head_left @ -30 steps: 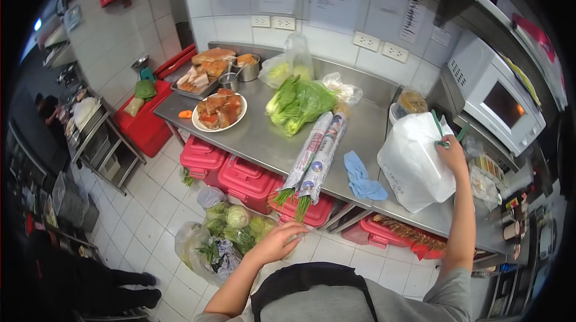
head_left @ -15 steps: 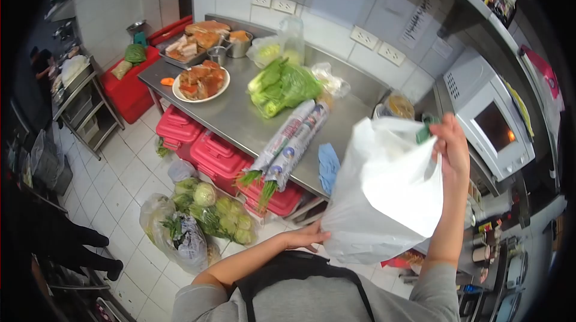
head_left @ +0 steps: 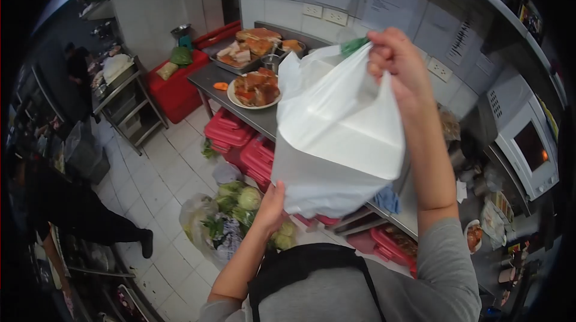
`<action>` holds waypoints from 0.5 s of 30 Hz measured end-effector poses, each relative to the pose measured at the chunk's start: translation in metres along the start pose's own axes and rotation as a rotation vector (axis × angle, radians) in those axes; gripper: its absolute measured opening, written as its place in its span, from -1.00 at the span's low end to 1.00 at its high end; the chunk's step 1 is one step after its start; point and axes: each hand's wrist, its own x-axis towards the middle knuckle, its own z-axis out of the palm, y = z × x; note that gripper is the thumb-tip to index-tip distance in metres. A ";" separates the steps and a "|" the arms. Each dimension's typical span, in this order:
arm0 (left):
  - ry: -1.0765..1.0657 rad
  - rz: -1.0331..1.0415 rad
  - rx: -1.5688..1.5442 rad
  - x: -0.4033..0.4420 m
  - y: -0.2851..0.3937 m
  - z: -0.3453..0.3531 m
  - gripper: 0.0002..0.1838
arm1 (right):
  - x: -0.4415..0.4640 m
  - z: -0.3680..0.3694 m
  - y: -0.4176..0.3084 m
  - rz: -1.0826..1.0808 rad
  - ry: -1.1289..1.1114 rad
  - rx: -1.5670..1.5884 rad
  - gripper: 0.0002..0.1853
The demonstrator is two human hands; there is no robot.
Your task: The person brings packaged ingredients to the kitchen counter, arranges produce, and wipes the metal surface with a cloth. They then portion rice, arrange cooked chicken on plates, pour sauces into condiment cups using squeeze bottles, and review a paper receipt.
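Near steel table [head_left: 207,77], white bag [head_left: 342,124]

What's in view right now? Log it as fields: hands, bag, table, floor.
right hand: gripping the white bag near its top, beside a green strip
left hand: touching the bag's lower side, fingers partly hidden
bag contents: not visible
table: meat on a plate
floor: bagged vegetables

White bag [head_left: 342,127] lifted off counter [head_left: 204,78]; right hand [head_left: 396,61] raised with it. Left hand [head_left: 274,208] now touches its lower side.
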 end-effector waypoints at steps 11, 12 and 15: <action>0.197 -0.203 -0.176 0.146 0.009 -0.129 -0.31 | 0.084 0.051 0.207 -0.163 0.186 -0.281 -0.71; 0.208 -0.237 -0.199 0.170 -0.001 -0.146 -0.29 | 0.097 0.051 0.219 -0.191 0.230 -0.351 -0.72; 0.067 -0.259 -0.233 0.198 0.028 -0.133 -0.24 | 0.137 0.031 0.232 -0.371 0.329 -0.603 -0.74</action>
